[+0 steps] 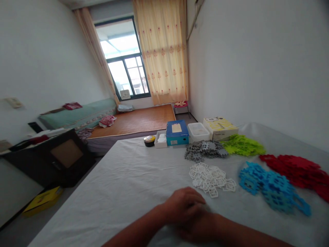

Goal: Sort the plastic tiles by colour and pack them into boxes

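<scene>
My left hand (183, 206) lies over my right hand (199, 226) at the table's near side, its fingers curled and pressed together, with no thing visible in them. The right hand's fingers are hidden beneath the left and blurred. Just beyond both hands is a loose pile of white flat plastic pieces (209, 178). To their right sit blue notched plastic pieces (272, 187) in a heap, with a red heap (298, 169) behind it. Grey notched pieces (205, 150) and lime-green ones (243, 145) lie farther back.
Along the far edge of the cloth-covered table (123, 185) stand a round black tub (149, 141), a small white box (160, 140), a blue box (177, 133), a clear plastic container (198, 131) and a yellow-and-white box (221, 128). A wall borders the right side.
</scene>
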The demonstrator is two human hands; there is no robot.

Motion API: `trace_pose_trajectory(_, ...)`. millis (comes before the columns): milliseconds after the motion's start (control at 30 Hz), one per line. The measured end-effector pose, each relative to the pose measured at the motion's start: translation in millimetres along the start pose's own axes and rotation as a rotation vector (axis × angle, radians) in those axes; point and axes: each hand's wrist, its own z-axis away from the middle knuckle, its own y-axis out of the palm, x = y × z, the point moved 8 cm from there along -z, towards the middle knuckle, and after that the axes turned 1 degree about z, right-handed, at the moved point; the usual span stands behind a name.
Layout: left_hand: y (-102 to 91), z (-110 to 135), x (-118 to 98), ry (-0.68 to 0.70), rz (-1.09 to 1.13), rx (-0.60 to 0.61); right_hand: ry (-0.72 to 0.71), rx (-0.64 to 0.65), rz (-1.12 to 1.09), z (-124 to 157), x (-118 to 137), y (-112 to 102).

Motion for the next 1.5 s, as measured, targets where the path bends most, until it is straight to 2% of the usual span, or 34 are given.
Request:
trace_pose_trajectory(100, -62.0, -3.0, 48.8, -0.161, -0.100, -0.187, -0.078, 0.053, -0.126, -3.6, 10.8, -12.6)
trace_pose_trajectory(167, -108.4, -1.5, 96.2, -0.365, -0.250, -0.281, -0.093, 0.083, -0.211, -4.7, 14.3, -19.5)
trace_pose_trajectory(233, -150.6, 6.3, 145.8, -0.645, -0.451, -0.334, -0.077, 0.090, -0.252, -5.1, 13.8, -23.8)
trace_pose_trajectory(267, -165.8, 8.0, 163.9, -0.705, -0.492, -0.352, -0.072, 0.088, -0.266, -5.2, 13.3, -25.1)
trace_pose_trajectory(367, -188.4, 7.6, 200.1, -0.774, -0.560, -0.373, -0.067, 0.079, -0.297, -6.0, 12.1, -26.8)
trace_pose_trajectory(433, -188.2, 4.7, 213.6, -0.795, -0.585, -0.355, -0.069, 0.079, -0.308, -6.8, 12.1, -27.7)
trace_pose_trajectory(533, -181.5, -0.3, 221.8, -0.820, -0.609, -0.315, -0.078, 0.073, -0.301, -7.2, 12.3, -30.3)
trace_pose_trajectory(700, -176.8, 4.0, 205.4, -0.845, -0.667, -0.268, -0.113, 0.029, -0.285, -5.0, 9.5, -31.0)
trace_pose_trajectory(767, -168.4, 13.7, 188.4, -0.853, -0.679, -0.234, -0.140, -0.004, -0.275, -4.2, 7.6, -30.6)
trace_pose_trajectory(867, -143.0, 34.8, 149.4, -0.829, -0.690, -0.175, -0.182, -0.078, -0.241, -3.2, 5.3, -34.8)
trace_pose_trajectory(933, -121.4, 49.4, 114.9, -0.763, -0.694, -0.136, -0.195, -0.194, -0.222, -1.1, 3.1, -46.8)
trace_pose_trajectory(1067, -78.3, 73.0, 48.7, -0.631, -0.514, -0.001, -0.121, -0.590, -0.216, 12.6, -12.7, -86.6)
trace_pose_trajectory(1133, -69.3, 79.2, 24.4, -0.609, -0.429, -0.015, -0.062, -0.752, -0.218, 21.6, -24.5, -100.3)
trace_pose_trajectory(1200, -69.1, 81.2, 10.0, -0.616, -0.430, -0.099, -0.022, -0.836, -0.203, 27.9, -33.5, -106.7)
trace_pose_trajectory(1267, -67.7, 78.7, 3.3, -0.614, -0.489, -0.153, -0.015, -0.852, -0.170, 31.5, -35.8, -108.2)
trace_pose_trajectory(1333, -61.2, 72.4, 2.7, -0.595, -0.548, -0.126, -0.060, -0.813, -0.117, 32.6, -28.3, -106.8)
trace_pose_trajectory(1400, -56.0, 66.1, 6.0, -0.589, -0.591, -0.083, -0.150, -0.710, -0.045, 30.4, -12.2, -100.6)
trace_pose_trajectory(1500, -55.3, 59.3, 12.6, -0.607, -0.629, -0.043, -0.259, -0.483, 0.066, 22.8, 11.3, -81.3)
